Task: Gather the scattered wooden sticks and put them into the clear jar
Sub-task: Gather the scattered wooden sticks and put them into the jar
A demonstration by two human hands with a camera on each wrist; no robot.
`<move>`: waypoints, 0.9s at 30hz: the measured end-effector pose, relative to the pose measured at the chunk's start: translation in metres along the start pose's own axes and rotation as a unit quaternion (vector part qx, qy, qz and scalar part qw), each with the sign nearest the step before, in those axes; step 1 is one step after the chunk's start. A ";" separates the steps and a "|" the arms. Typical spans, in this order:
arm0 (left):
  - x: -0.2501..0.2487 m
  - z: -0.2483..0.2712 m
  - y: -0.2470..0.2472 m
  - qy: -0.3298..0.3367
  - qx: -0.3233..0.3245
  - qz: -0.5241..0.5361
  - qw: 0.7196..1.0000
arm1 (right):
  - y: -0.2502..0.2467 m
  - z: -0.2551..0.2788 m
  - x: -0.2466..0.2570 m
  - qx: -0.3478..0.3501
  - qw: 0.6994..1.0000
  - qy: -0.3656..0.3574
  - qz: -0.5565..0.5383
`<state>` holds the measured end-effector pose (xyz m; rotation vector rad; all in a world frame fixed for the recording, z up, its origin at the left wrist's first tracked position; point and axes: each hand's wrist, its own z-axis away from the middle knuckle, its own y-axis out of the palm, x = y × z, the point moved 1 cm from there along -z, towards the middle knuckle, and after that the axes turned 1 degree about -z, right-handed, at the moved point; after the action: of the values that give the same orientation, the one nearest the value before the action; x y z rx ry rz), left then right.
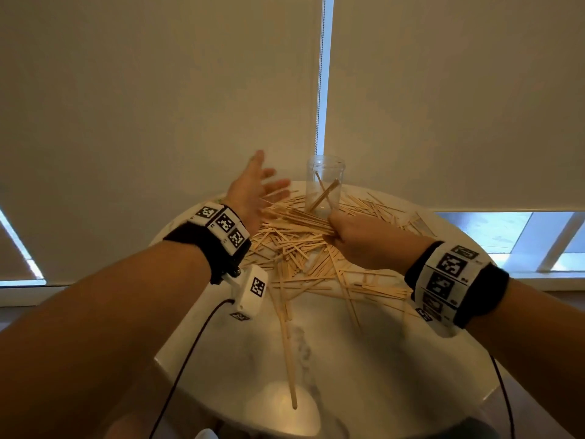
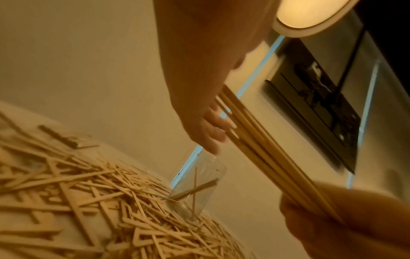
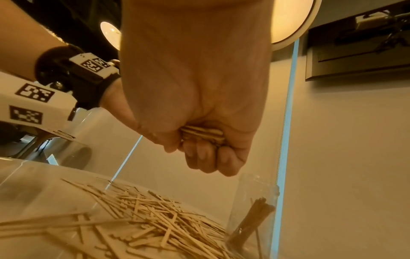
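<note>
Pale wooden sticks [image 1: 300, 258] lie heaped across the round white table [image 1: 364, 359]. The clear jar [image 1: 324, 185] stands upright at the far edge with a few sticks leaning inside. My right hand [image 1: 342, 229] grips a bundle of sticks [image 1: 297, 217] that points left, just in front of the jar. My left hand [image 1: 269, 182] is held up flat with its fingers spread, its palm against the bundle's free ends. In the left wrist view the fingertips [image 2: 213, 129] touch the bundle [image 2: 266, 157] above the jar [image 2: 199, 184]. The right wrist view shows my fist [image 3: 204, 143] around stick ends, with the jar [image 3: 252, 210] below.
One long stick [image 1: 289, 353] reaches toward the table's near edge. A lamp's glare [image 1: 285, 403] lies on the near tabletop. Black cables [image 1: 190, 359] hang from both wrists. Closed blinds [image 1: 158, 90] stand right behind the table. A small flat strip [image 2: 66, 138] lies at the table's far right.
</note>
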<state>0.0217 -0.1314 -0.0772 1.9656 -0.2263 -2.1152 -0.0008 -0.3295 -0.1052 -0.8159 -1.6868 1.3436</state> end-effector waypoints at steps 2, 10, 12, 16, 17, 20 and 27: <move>0.010 0.009 0.015 -0.010 0.054 -0.125 0.991 | -0.002 -0.003 0.008 -0.017 0.999 -0.027 0.038; 0.040 0.016 0.026 0.016 0.092 -0.269 0.959 | -0.010 -0.008 0.006 -0.015 0.988 0.039 0.147; 0.044 0.017 0.028 0.111 0.100 -0.350 0.925 | -0.012 -0.007 0.004 -0.006 0.989 0.060 0.137; 0.052 0.013 0.023 0.192 0.090 -0.414 0.885 | -0.013 -0.003 0.006 0.002 0.994 0.030 0.104; 0.053 0.010 0.020 0.191 0.083 -0.411 0.888 | -0.012 -0.001 0.005 -0.001 0.995 0.021 0.102; 0.055 0.001 0.012 0.185 0.037 -0.394 0.900 | -0.014 0.001 -0.007 -0.029 0.994 0.035 0.102; 0.057 0.007 0.022 0.125 0.116 -0.360 0.917 | -0.004 0.006 -0.011 -0.090 0.990 0.031 0.108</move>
<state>0.0124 -0.1691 -0.1249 2.7517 0.3761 -2.2566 -0.0011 -0.3426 -0.1040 -1.1615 -1.7274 1.3052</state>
